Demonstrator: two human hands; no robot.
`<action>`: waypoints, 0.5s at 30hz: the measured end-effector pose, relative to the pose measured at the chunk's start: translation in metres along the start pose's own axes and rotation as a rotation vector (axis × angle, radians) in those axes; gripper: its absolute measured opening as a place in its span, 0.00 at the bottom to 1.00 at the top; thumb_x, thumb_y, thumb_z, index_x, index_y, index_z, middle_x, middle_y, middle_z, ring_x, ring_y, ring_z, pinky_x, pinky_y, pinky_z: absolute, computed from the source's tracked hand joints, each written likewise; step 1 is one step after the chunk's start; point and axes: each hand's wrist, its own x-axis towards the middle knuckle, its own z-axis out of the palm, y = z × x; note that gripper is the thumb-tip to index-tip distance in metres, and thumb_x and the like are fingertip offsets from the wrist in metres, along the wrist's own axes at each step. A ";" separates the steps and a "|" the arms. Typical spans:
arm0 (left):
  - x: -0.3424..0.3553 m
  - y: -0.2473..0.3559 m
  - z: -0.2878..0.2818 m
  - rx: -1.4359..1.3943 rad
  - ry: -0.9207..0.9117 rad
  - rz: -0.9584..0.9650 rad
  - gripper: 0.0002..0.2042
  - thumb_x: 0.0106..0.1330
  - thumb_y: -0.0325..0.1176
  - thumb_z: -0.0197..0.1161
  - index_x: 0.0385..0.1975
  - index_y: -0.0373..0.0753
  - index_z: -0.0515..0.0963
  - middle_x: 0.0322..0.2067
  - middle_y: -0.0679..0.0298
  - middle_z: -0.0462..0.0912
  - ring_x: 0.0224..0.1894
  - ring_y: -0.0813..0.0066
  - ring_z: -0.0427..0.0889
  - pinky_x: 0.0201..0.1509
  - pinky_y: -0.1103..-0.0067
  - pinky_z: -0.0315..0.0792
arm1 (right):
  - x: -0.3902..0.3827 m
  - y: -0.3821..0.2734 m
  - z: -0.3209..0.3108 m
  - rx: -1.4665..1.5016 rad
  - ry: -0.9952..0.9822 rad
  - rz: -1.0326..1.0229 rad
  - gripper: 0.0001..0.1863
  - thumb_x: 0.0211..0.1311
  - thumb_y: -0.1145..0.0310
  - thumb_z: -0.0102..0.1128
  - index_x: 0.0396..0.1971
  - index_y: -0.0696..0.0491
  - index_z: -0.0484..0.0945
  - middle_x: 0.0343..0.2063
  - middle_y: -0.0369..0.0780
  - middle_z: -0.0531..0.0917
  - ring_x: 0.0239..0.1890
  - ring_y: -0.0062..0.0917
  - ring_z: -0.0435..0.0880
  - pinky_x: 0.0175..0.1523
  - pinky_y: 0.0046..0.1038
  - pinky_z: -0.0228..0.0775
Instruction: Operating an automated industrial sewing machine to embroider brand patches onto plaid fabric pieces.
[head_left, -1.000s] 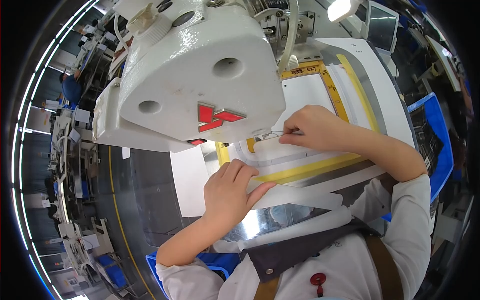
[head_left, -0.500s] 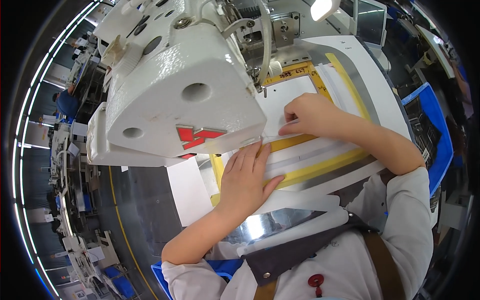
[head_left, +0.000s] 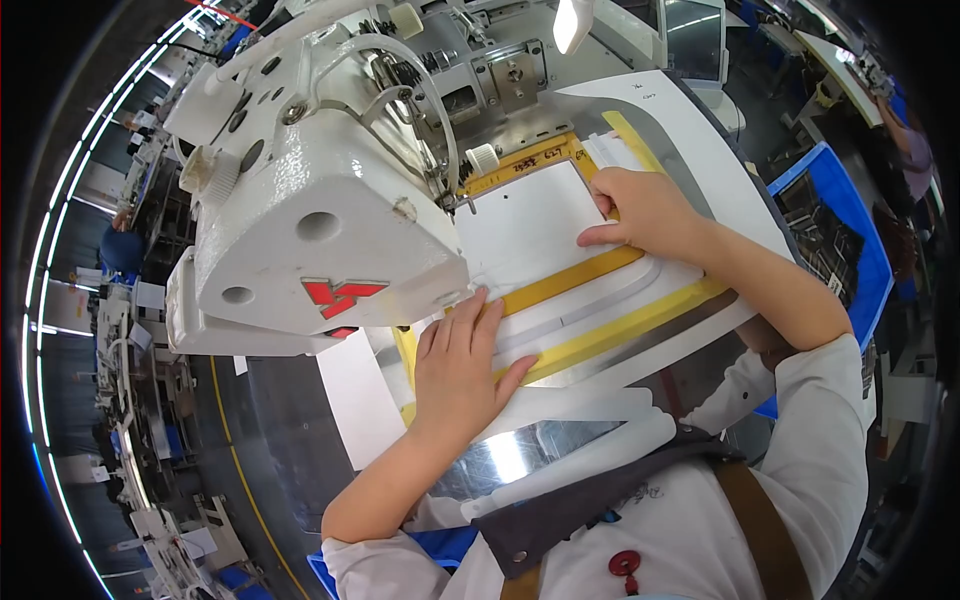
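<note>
My left hand (head_left: 458,368) lies open, fingers spread over the lower-left part of a flat template with an orange-yellow inner frame (head_left: 560,275), yellow tape strips (head_left: 630,322) and white strips. My right hand (head_left: 640,210) curls its fingers over the frame's right side, thumb on the white panel (head_left: 525,225) inside it. Left of and above the template is the white sewing machine head (head_left: 300,240), with red emblem, tubing and a metal needle assembly (head_left: 440,180) at the panel's upper-left corner.
A lamp (head_left: 570,22) and a screen (head_left: 690,40) stand behind. A blue bin (head_left: 870,270) of dark pieces is at the right, a reflective metal surface (head_left: 520,450) nearer my body. Machines and a worker (head_left: 120,245) line the left; another person (head_left: 910,140) is at far right.
My right hand moved up from near the machine's lower edge onto the frame's right side. My left hand edged upward and flattened. The view shifted, showing more of the needle assembly and white panel.
</note>
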 end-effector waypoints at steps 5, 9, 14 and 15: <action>-0.004 0.000 -0.001 -0.031 0.085 0.076 0.28 0.53 0.44 0.69 0.53 0.38 0.73 0.58 0.59 0.72 0.56 0.60 0.73 0.58 0.67 0.64 | -0.004 0.011 -0.003 0.354 0.073 0.147 0.16 0.53 0.58 0.69 0.25 0.53 0.72 0.25 0.38 0.74 0.30 0.28 0.73 0.35 0.26 0.64; -0.008 0.003 -0.007 -0.176 0.148 0.220 0.22 0.52 0.40 0.69 0.47 0.41 0.77 0.49 0.64 0.80 0.49 0.65 0.78 0.54 0.70 0.67 | -0.008 0.009 -0.001 0.311 0.119 -0.320 0.11 0.54 0.63 0.67 0.26 0.53 0.75 0.28 0.37 0.75 0.37 0.29 0.73 0.45 0.28 0.65; -0.010 0.010 -0.008 -0.251 0.196 0.348 0.16 0.53 0.38 0.69 0.41 0.42 0.79 0.39 0.68 0.82 0.42 0.72 0.80 0.48 0.75 0.69 | -0.005 0.012 -0.003 0.066 0.014 -0.436 0.08 0.56 0.66 0.64 0.25 0.53 0.76 0.32 0.38 0.77 0.44 0.32 0.73 0.53 0.32 0.62; -0.009 0.012 -0.008 -0.262 0.208 0.381 0.14 0.52 0.37 0.69 0.38 0.43 0.80 0.38 0.69 0.83 0.39 0.71 0.81 0.46 0.75 0.70 | -0.002 0.005 0.001 0.059 0.023 -0.483 0.08 0.57 0.65 0.63 0.27 0.53 0.77 0.34 0.38 0.78 0.44 0.33 0.73 0.54 0.33 0.63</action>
